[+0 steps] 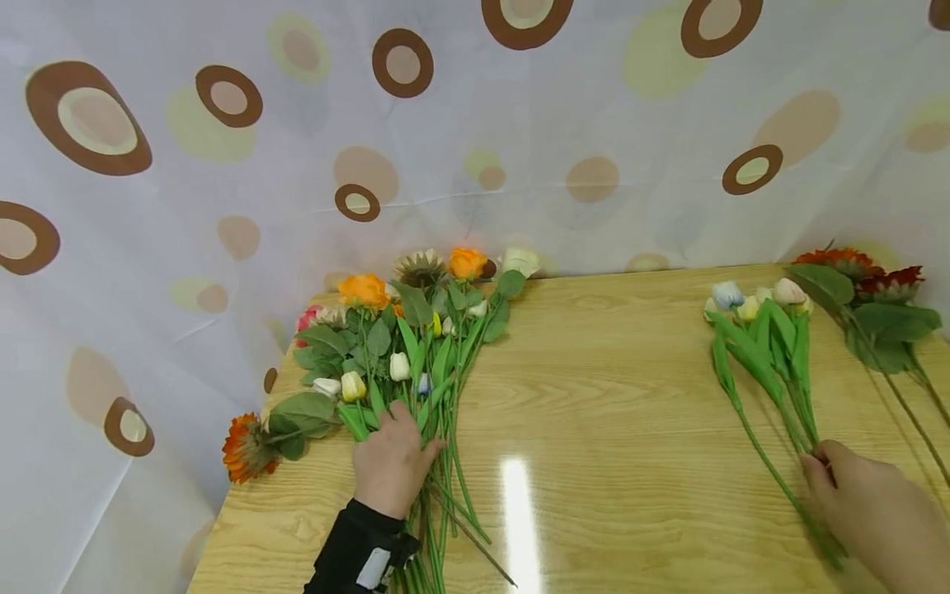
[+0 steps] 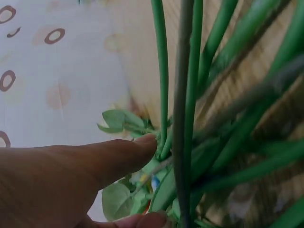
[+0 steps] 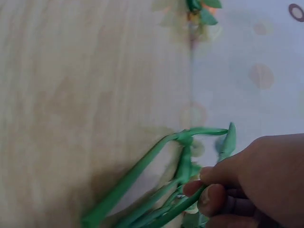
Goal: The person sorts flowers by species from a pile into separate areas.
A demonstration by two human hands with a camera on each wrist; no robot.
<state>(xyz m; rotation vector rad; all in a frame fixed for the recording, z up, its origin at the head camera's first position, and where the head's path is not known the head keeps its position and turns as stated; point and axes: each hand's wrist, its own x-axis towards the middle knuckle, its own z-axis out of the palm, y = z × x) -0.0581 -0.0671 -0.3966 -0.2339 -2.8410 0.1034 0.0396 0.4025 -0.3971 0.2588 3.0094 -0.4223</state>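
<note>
Circle-patterned curtain hung behind the wooden table (image 1: 594, 371); on it, the left hand (image 1: 391, 462) lay open over the mixed flower pile (image 1: 401, 346), while the right hand (image 1: 868, 503) pinched the tulip stems (image 1: 779, 396).

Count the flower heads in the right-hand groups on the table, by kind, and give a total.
Tulips in the bunch that the right hand pinches by the stems: 5
Red daisies by the right edge: 2
Total: 7
</note>
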